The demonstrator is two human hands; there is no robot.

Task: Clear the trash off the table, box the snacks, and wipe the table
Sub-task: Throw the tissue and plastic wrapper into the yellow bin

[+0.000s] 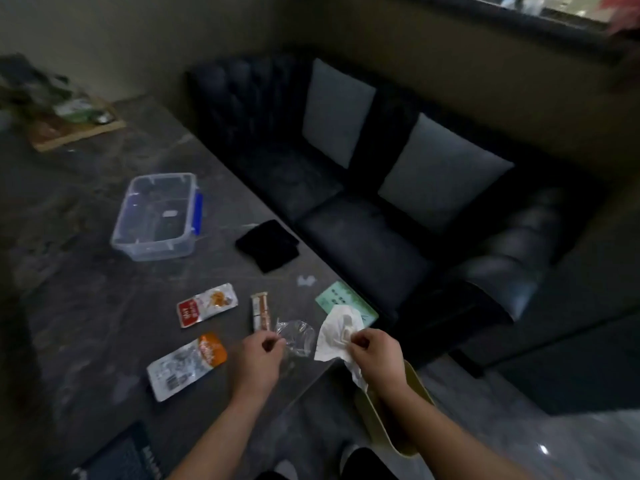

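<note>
the right hand (375, 355) is pinched shut on a crumpled white tissue (337, 336), holding it up at the near right edge of the table (86, 306), just above a yellowish bin (415, 386) that stands on the floor below that edge. the left hand (259, 358), a little apart from the right, has its fingertips closed on the edge of a clear plastic wrapper (294, 336), which looks partly lifted off the tabletop.

this looks like the trash-clearing step, with both hands gathering litter at once. left of the hands lie three sealed snacks: a red-and-white packet (206, 304), a larger white-and-orange packet (187, 367) nearer, and a slim bar (260, 311) just beside the wrapper. a pale green packet (341, 303) lies at the right edge, partly under the tissue; whether it is snack or rubbish i cannot tell. a small white scrap (306, 280) sits a bit farther off. beyond that, a dark folded cloth (268, 245) waits near the right edge, and an open, empty clear box (157, 216) with blue clips stands farther left.

the next move likely calls for swinging both hands right and down over the bin and letting go, keeping the light wrapper from drifting. the scrap remains to be picked up; boxing and wiping are not yet begun.
</note>
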